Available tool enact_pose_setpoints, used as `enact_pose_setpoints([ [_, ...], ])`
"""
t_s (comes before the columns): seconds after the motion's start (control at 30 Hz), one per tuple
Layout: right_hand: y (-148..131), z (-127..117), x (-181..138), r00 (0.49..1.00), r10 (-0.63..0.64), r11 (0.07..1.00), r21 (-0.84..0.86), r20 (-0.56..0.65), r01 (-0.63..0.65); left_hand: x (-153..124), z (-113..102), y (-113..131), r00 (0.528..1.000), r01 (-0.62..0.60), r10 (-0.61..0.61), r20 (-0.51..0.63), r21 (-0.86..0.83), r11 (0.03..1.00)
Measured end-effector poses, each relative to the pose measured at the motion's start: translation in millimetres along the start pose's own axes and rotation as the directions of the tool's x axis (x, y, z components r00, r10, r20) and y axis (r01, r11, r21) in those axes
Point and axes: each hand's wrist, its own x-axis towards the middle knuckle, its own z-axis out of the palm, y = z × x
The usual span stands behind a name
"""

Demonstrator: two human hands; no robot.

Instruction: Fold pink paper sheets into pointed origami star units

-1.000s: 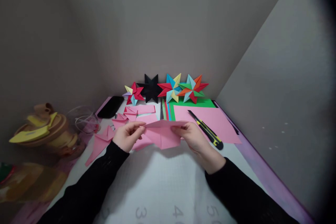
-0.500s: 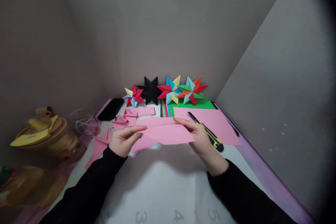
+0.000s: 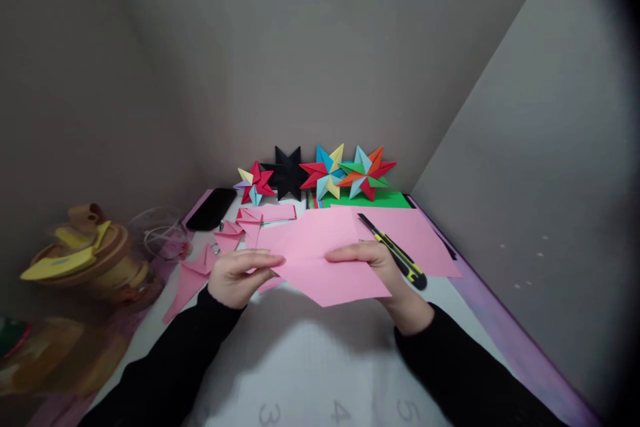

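A creased sheet of pink paper (image 3: 327,283) is held up between my hands, above the white tabletop (image 3: 300,360). My left hand (image 3: 243,275) pinches its left side between thumb and fingers. At its right side, my right hand (image 3: 370,263) grips it, the fingers behind partly hidden by the sheet. The paper's far part rises behind the thumbs and its near part slopes towards me. Several folded pink paper pieces (image 3: 193,270) lie to the left of my left hand. Just right of my right hand is a yellow and black utility knife (image 3: 410,270).
A larger pink sheet (image 3: 425,240) lies under the knife at the right. Several folded paper stars (image 3: 289,173) stand along the back wall. A black phone (image 3: 213,208) rests at the back left. Further left are a brown container (image 3: 107,257) and a clear plastic container (image 3: 160,233).
The pink paper has opened out along its crease, its far part now raised and its near edge lower. Both hands have sunk slightly, still gripping it.
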Motion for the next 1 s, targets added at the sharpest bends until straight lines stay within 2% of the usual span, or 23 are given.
enact_pose_setpoints([
  [0.13,6,1,-2,0.986,-0.121,0.987,-0.119,-0.116,0.107,-8,9,1,0.978,0.093,-0.099,-0.181,-0.045,0.995],
  [0.27,9,6,-5,0.964,-0.156,0.977,-0.178,-0.217,0.118,-12,17,6,0.955,0.103,-0.121,-0.27,-0.081,0.991],
  [0.37,13,12,-6,0.952,-0.127,0.988,-0.117,-0.278,0.098,-13,23,9,0.932,0.136,-0.176,-0.316,-0.145,0.98],
  [0.5,26,21,-5,0.935,-0.022,0.997,0.057,-0.355,0.045,-14,29,6,0.885,0.304,-0.351,-0.304,-0.192,0.933],
  [0.63,35,23,-1,0.95,0.038,0.996,0.091,-0.311,-0.01,-12,29,4,0.852,0.381,-0.421,-0.311,-0.182,0.906],
  [0.73,28,15,3,0.943,-0.073,0.997,0.01,-0.326,0.08,-9,26,7,0.863,0.366,-0.385,-0.326,-0.12,0.923],
  [0.83,7,3,4,0.868,-0.299,0.945,-0.248,-0.396,0.212,-6,21,14,0.913,0.312,-0.302,-0.276,-0.004,0.95],
  [0.9,-9,-3,2,0.896,-0.358,0.866,-0.451,-0.262,0.215,-6,18,18,0.957,0.23,-0.21,-0.199,0.08,0.97],
  [0.93,-17,-5,0,0.93,-0.331,0.818,-0.539,-0.158,0.2,-6,16,21,0.976,0.18,-0.162,-0.149,0.116,0.977],
  [1.0,-29,-6,-2,0.961,-0.275,0.766,-0.611,-0.028,0.202,-5,14,25,0.996,0.089,-0.083,-0.045,0.157,0.984],
])
